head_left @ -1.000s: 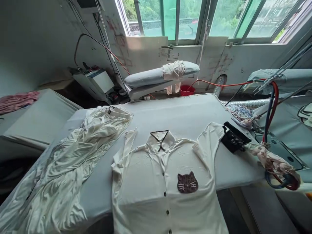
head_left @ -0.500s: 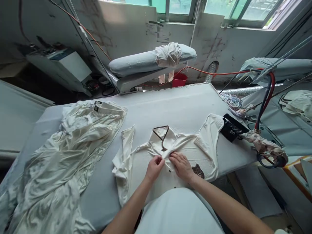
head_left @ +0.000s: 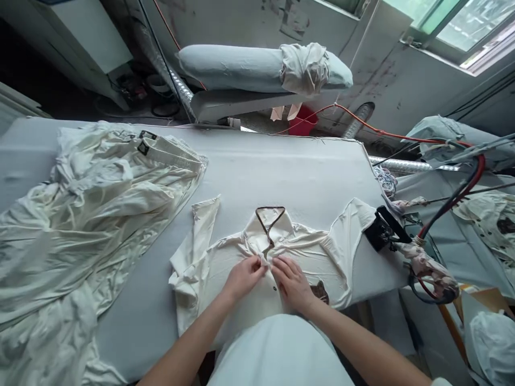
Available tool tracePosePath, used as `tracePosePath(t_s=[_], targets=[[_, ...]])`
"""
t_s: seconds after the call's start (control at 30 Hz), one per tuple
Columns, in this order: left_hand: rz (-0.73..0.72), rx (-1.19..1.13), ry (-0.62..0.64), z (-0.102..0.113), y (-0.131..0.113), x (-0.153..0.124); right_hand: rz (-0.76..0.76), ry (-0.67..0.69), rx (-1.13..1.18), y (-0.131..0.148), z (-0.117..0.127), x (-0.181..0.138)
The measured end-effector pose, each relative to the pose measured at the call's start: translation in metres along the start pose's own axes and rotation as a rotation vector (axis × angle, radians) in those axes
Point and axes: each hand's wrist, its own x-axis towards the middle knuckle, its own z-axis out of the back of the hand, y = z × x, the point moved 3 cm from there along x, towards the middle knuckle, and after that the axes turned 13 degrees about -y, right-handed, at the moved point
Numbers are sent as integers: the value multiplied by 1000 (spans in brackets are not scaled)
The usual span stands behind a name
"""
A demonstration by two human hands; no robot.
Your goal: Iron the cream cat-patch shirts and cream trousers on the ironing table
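Observation:
A cream long-sleeved shirt (head_left: 223, 257) lies front up on the padded table before me, its collar edged with dark brown trim (head_left: 270, 208). At the front opening below the collar, my left hand (head_left: 243, 277) pinches the fabric between thumb and fingers. Just to its right, my right hand (head_left: 293, 283) has its fingers closed on the other side of the opening. The small part between the fingertips is hidden. Beneath the hands, a dark button (head_left: 274, 288) shows on the front. A dark cat-like patch (head_left: 319, 292) sits beside my right wrist.
Crumpled cream garments (head_left: 116, 214) cover the table's left side. A black iron (head_left: 384, 229) with cords and hoses (head_left: 469, 185) stands at the right, by the shirt sleeve. Behind the table is a padded sleeve board (head_left: 237, 67) with cloth wrapped round it, and a red bucket (head_left: 303, 120).
My view has tilted down and shifted. Both hands stay at the shirt's front opening; the right fingers have drawn in closer to the left ones. The collar opening has shifted slightly.

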Motion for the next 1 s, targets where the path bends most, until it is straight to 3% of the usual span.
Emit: tracePosePath(t_s=[0.07,0.13,0.2,0.3,0.37,0.47,0.53,0.6,0.67,0.73,0.8,0.87,0.93,0.97,1.0], targets=[[-129,-167,-49,5,9,-5,57,26,-6,-2,-5,15],[-254,-133,-160,18,18,-1,19,48,-9,-10,-6,42],[-304,29,-338,40,28,12,-142,-8,-21,-21,1,76],[-202,279,-557,82,46,29,-439,-184,-31,-27,11,127],[-114,406,-474,108,60,29,-526,-142,1,-21,8,158],[22,578,-116,143,86,12,-558,147,75,-14,-12,198],[129,612,53,171,104,-1,-571,224,107,-16,-23,219],[228,628,95,194,117,-9,-571,184,110,-18,-30,236],[274,713,-17,203,119,-12,-578,129,93,-16,-33,241],[180,793,-294,190,106,-11,-574,-2,88,-6,-28,228],[-113,730,-471,153,84,-5,-439,-153,137,4,-14,196],[-423,590,-381,104,64,5,-132,-132,243,3,5,147],[-523,524,-259,67,50,24,73,56,286,-24,32,93],[-473,529,-281,58,45,37,13,112,231,-52,49,72],[-389,542,-351,54,38,51,-166,105,115,-88,70,55]])
